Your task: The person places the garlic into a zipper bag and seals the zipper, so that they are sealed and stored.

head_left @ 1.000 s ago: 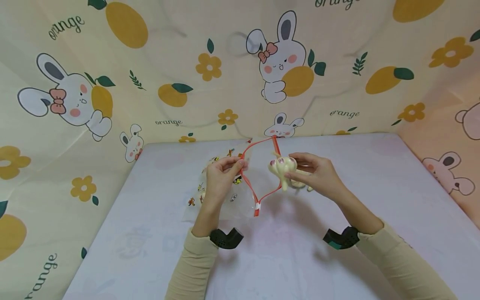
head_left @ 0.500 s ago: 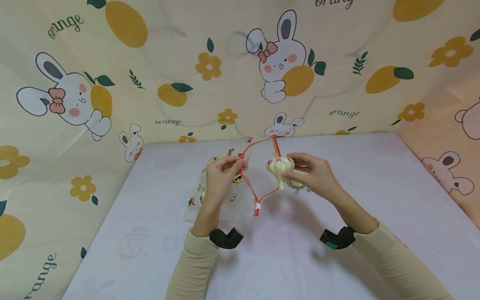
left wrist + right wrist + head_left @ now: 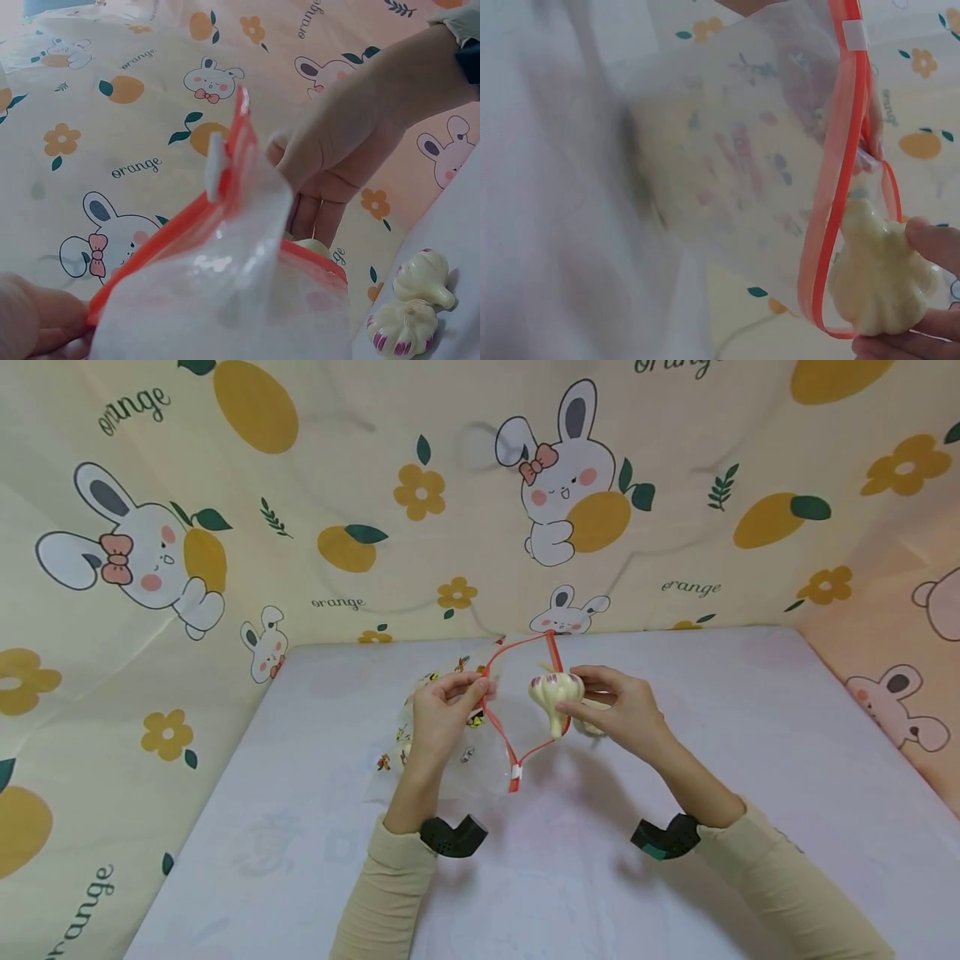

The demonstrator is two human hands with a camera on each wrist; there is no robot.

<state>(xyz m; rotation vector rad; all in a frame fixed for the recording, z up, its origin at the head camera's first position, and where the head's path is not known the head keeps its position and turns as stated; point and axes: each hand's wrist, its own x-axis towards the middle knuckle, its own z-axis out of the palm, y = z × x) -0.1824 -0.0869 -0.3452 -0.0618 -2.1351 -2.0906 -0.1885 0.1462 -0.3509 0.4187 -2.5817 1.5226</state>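
Note:
My left hand (image 3: 444, 710) pinches the red zip edge of a clear, printed zip bag (image 3: 555, 653), whose mouth gapes wide. A white slider (image 3: 516, 772) sits on that edge. Between thumb and fingers, my right hand (image 3: 626, 706) holds a pale garlic bulb (image 3: 555, 695) with purple streaks, stem pointing down, at the mouth of the bag. From the right wrist the bulb (image 3: 885, 274) appears right beside the red edge, and I cannot tell whether it touches. The bag's film partly hides the right fingers in the left wrist view. Its contents are too blurred to tell.
Two more garlic bulbs (image 3: 421, 277) lie together on the white-covered table (image 3: 720, 793), largely behind my right hand in the head view. A cloth backdrop (image 3: 420, 552) printed with rabbits and oranges rises at the table's back and sides.
My right hand has shifted a little to the left with the garlic bulb, closer into the bag's mouth. The left hand and the bag have stayed almost still.

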